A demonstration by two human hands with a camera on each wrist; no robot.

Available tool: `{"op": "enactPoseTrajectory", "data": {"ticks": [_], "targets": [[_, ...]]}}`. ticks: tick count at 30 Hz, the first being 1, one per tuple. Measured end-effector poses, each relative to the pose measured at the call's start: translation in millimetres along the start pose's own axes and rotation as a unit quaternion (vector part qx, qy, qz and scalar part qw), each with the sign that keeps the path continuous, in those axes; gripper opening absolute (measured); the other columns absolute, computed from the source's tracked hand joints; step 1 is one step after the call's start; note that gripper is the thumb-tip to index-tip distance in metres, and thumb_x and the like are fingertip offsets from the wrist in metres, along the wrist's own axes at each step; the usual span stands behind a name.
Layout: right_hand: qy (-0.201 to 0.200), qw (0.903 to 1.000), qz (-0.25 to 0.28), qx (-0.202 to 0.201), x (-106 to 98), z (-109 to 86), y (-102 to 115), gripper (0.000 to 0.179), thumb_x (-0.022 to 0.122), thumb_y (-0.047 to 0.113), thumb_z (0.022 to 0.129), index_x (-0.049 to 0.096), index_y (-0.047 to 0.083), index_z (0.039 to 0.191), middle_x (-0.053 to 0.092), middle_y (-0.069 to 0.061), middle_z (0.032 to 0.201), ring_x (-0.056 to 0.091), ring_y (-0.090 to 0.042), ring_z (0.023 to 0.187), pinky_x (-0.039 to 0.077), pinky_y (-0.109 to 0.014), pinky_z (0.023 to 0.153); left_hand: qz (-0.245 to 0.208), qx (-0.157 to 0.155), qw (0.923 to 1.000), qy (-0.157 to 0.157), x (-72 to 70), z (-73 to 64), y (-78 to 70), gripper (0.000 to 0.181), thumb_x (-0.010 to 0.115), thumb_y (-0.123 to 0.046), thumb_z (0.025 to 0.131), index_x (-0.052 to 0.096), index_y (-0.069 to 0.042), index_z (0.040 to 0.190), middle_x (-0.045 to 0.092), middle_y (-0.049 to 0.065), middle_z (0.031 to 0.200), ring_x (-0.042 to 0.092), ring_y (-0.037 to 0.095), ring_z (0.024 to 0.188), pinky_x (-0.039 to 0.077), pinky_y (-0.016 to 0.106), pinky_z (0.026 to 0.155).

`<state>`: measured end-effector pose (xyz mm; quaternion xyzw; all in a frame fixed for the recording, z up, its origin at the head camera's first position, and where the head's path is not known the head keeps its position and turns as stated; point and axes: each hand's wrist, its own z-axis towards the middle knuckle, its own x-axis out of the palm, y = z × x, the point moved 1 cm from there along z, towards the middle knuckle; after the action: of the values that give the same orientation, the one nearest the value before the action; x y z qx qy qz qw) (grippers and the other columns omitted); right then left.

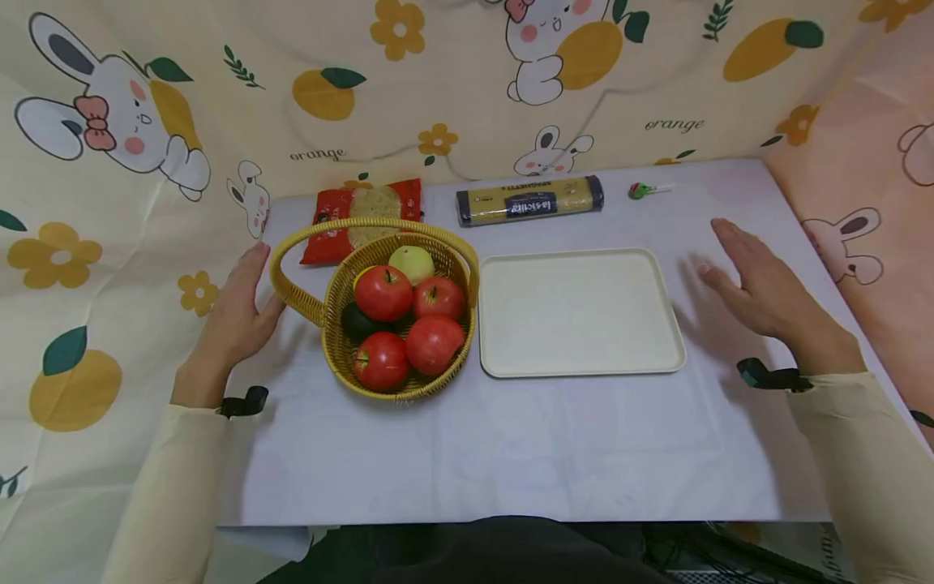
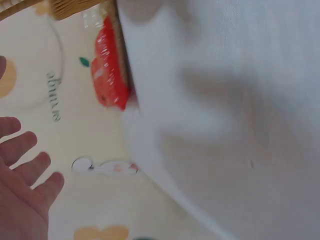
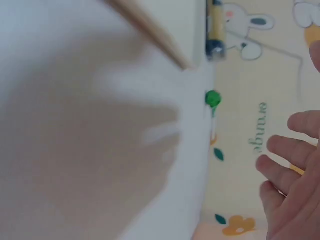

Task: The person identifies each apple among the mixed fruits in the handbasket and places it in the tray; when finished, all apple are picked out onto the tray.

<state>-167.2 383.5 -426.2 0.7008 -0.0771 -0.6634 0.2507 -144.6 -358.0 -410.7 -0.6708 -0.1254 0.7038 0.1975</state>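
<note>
Your left hand (image 1: 237, 316) is near the wicker basket (image 1: 333, 346), which carries red apples (image 1: 383, 293) and stands toward the left edge of the table (image 1: 511, 454). Your right hand (image 1: 773, 292) is near the right edge; the rectangular tray (image 1: 582, 312) is between. In both, the grip is apart, with relaxed fingers (image 2: 19, 148).

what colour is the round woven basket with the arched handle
The round woven basket is golden yellow, seen best in the head view.
</note>
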Motion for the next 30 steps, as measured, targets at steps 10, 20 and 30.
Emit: {"op": "enactPoseTrajectory", "data": {"ticks": [10,20,30], "targets": [[-0.017,0.9984,0.054,0.009,-12.0,-8.2,25.6,0.070,0.054,0.037,0.115,0.024,0.019,0.176,0.026,-0.024,0.179,0.025,-0.057,0.163,0.015,-0.074,0.132,-0.139,-0.020,0.9841,-0.108,-33.8,-60.2,-9.5,0.070,0.068,-0.019,0.108,0.039,-0.020,0.171,0.046,0.011,0.173,0.050,0.037,0.155,0.038,0.034,0.131],[-0.101,0.9887,0.108,0.020,4.7,-13.4,28.4,0.053,0.059,0.030,0.113,0.052,0.027,0.165,0.060,-0.024,0.158,0.049,-0.033,0.156,0.035,-0.054,0.132,-0.525,0.212,0.8083,-0.161,-38.7,-102.3,-49.9,0.050,0.059,0.020,0.096,0.048,0.028,0.144,0.068,0.031,0.143,0.073,0.032,0.130,0.059,0.032,0.109],[-0.084,0.9708,0.215,0.068,27.3,-10.5,16.9,0.050,0.055,0.033,0.116,0.053,0.020,0.164,0.057,-0.010,0.164,0.052,-0.001,0.148,0.040,-0.005,0.113,-0.543,0.292,0.7866,-0.036,-17.8,-112.3,-98.1,0.047,0.067,0.009,0.100,0.052,0.030,0.139,0.070,0.030,0.141,0.072,0.034,0.130,0.061,0.036,0.109]]}}
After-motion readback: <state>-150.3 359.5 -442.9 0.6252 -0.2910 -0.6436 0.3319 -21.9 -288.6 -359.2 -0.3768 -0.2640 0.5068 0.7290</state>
